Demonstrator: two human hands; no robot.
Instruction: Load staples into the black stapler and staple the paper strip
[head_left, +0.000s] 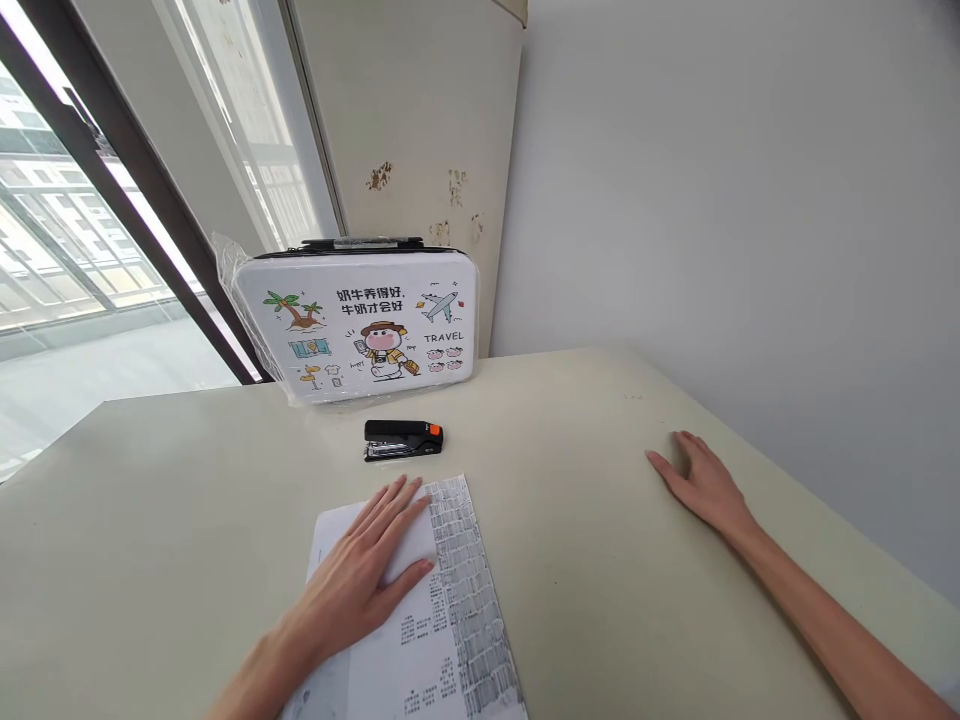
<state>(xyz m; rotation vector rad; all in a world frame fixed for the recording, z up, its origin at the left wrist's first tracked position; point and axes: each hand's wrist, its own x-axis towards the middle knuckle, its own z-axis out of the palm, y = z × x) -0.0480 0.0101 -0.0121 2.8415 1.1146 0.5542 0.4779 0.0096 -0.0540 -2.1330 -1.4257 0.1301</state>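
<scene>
Flat on top of a printed sheet of paper (431, 640), my left hand (367, 560) rests with its fingers stretched out and the thumb apart. Down the paper's right side runs a grey patterned strip; its lower left part is hidden under my hand and wrist. Just beyond my fingertips lies a black stapler (403, 440) with an orange patch at its right end. Far to the right, my right hand (705, 485) lies on the table near its right edge, thumb and fingers apart, holding nothing.
A white case (442, 350) with cartoon prints and a black handle stands upright at the back of the table (585, 560), partly in clear plastic wrap. Behind it is a cream panel (420, 110) with worn patches. A grey wall (712, 200) borders the right side, a window (67, 230) the left.
</scene>
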